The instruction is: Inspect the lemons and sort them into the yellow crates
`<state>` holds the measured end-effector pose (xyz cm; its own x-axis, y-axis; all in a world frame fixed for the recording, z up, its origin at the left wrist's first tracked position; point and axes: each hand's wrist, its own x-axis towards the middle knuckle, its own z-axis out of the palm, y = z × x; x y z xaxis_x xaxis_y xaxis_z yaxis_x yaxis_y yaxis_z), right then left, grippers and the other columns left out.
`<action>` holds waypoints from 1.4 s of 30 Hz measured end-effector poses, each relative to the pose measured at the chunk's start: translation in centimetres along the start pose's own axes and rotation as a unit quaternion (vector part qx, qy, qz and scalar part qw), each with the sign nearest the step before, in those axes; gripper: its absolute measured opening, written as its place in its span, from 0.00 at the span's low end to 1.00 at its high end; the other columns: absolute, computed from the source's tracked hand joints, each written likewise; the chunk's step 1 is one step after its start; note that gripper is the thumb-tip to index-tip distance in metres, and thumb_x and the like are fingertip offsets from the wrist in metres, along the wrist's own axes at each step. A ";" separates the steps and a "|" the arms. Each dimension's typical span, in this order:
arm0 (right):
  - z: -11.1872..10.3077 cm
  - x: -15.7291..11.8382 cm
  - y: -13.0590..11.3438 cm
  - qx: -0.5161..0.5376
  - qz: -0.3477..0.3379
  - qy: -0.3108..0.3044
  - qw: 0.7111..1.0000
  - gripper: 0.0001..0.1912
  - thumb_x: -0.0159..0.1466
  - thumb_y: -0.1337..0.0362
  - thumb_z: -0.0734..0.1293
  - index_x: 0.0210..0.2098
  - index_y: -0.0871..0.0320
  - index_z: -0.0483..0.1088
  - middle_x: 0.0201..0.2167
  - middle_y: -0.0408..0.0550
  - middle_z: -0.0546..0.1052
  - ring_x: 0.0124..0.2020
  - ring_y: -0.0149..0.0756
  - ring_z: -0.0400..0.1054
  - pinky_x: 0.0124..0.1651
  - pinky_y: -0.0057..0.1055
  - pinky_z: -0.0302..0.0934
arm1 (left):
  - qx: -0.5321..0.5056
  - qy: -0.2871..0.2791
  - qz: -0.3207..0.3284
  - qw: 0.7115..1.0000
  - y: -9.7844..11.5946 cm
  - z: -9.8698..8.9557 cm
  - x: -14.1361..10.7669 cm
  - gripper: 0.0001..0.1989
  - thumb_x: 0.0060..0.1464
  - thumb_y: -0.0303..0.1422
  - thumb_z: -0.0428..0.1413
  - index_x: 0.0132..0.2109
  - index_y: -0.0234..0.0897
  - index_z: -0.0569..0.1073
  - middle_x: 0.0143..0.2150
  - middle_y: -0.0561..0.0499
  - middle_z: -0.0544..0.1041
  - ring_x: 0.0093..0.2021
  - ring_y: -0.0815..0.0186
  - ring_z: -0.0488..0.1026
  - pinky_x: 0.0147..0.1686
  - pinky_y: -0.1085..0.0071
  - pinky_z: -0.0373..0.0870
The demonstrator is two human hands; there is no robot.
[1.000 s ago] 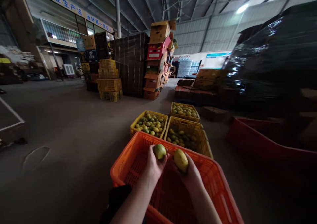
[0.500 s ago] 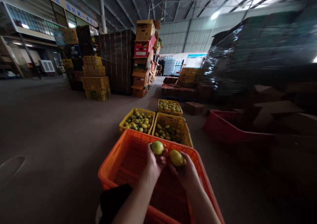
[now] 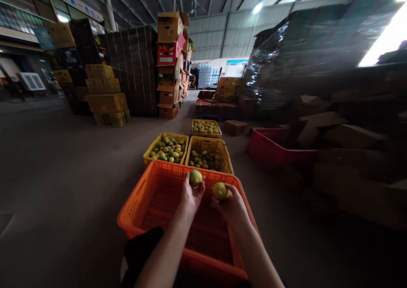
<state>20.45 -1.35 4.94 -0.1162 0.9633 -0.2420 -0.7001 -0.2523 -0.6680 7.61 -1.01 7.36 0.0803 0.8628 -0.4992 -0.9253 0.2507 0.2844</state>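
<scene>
While fingers (image 3: 201, 187) hold fruit (image 3: 196, 177) above orange crate (image 3: 135, 204), yellow crates (image 3: 227, 157) contain more.

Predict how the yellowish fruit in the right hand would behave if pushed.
The yellowish fruit would probably roll, given its rounded shape. It seems firm: its outline shows no sagging in the right hand. Its skin looks fairly smooth, so it may slip.

The top edge crops the banner (image 3: 75, 1) (lettering included); the right hand (image 3: 233, 203) partly hides its fruit (image 3: 219, 191).
</scene>
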 end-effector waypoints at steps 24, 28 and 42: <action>3.0 -0.1 1.8 -0.109 -0.119 0.119 0.980 0.16 0.59 0.51 0.69 0.36 0.54 0.61 0.25 0.42 0.72 0.22 0.32 0.68 0.21 0.25 0.64 | 0.155 -0.031 0.164 0.974 -0.4 -0.7 0.8 0.19 0.52 0.47 0.61 0.37 0.36 0.68 0.28 0.52 0.74 0.25 0.69 0.71 0.26 0.75 0.68; 2.6 -0.1 2.2 -0.355 -0.396 0.187 0.826 0.29 0.53 0.50 0.73 0.46 0.53 0.56 0.41 0.49 0.72 0.40 0.41 0.71 0.42 0.39 0.68 | 0.246 -0.074 0.412 0.874 -0.7 -1.2 0.8 0.28 0.39 0.38 0.70 0.46 0.40 0.67 0.46 0.48 0.74 0.40 0.66 0.75 0.39 0.72 0.72; 2.5 -0.8 1.2 -0.322 -0.448 0.140 0.822 0.28 0.49 0.56 0.76 0.46 0.53 0.63 0.42 0.47 0.72 0.39 0.40 0.71 0.44 0.42 0.66 | 0.281 -0.141 0.446 0.838 -0.6 -1.3 0.0 0.27 0.39 0.32 0.71 0.47 0.40 0.70 0.43 0.49 0.76 0.41 0.65 0.75 0.43 0.71 0.70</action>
<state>17.94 -2.18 6.12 0.4728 0.7528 0.4580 0.1115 0.4644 -0.8786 7.72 -1.75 6.13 -0.3930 0.8661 0.3089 -0.3492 -0.4513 0.8212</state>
